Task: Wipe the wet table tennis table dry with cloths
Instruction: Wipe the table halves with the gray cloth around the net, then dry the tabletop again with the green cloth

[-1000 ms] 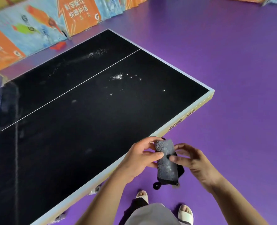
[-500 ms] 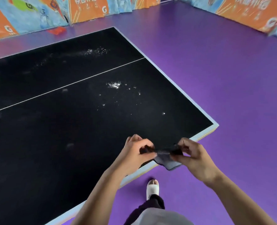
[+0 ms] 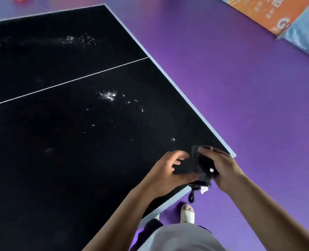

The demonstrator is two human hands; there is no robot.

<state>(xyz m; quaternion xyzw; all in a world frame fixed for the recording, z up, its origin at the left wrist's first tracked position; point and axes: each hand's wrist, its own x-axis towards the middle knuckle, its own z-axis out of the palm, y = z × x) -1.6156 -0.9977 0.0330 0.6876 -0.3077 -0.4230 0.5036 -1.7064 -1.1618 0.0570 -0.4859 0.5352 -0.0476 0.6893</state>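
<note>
The black table tennis table (image 3: 63, 160) fills the left and centre, with a white centre line and pale edge. Water droplets (image 3: 107, 95) glisten near the middle, and a second wet patch (image 3: 79, 40) lies farther back. Over the near right corner I hold a folded dark grey cloth (image 3: 199, 165) between both hands. My right hand (image 3: 220, 169) grips its right side, fingers curled over the top. My left hand (image 3: 166, 171) holds it from below and the left, fingers spread and partly curled. A small loop and white tag hang from the cloth's lower end.
Purple floor (image 3: 240, 87) surrounds the table on the right and front. Orange and blue barrier boards (image 3: 285, 17) stand at the far right. My foot in a white sandal (image 3: 187, 212) is just beyond the table's near edge.
My view has swung right and moved closer to the table corner. The cloth, stretched flat between both hands half a second ago, is now folded upright and lifted over the table corner.
</note>
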